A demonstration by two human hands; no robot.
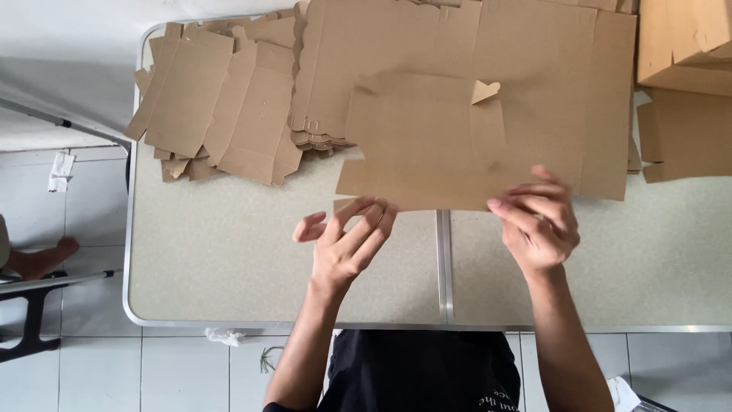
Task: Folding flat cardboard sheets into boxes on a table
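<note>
A flat brown cardboard box blank (427, 145) hangs just above the table, with a small heart-shaped tab near its top. My right hand (541, 221) pinches its lower right edge between thumb and fingers. My left hand (347, 240) sits under the blank's lower left corner with fingers spread, fingertips touching or nearly touching the edge; I cannot tell which. Behind it lies a larger stack of flat cardboard blanks (534, 61).
A fanned pile of smaller flat cardboard pieces (221, 107) lies at the back left of the speckled folding table (229, 259). Folded brown boxes (686, 46) stand at the back right. Someone's bare foot (42, 259) rests on the tiled floor at left.
</note>
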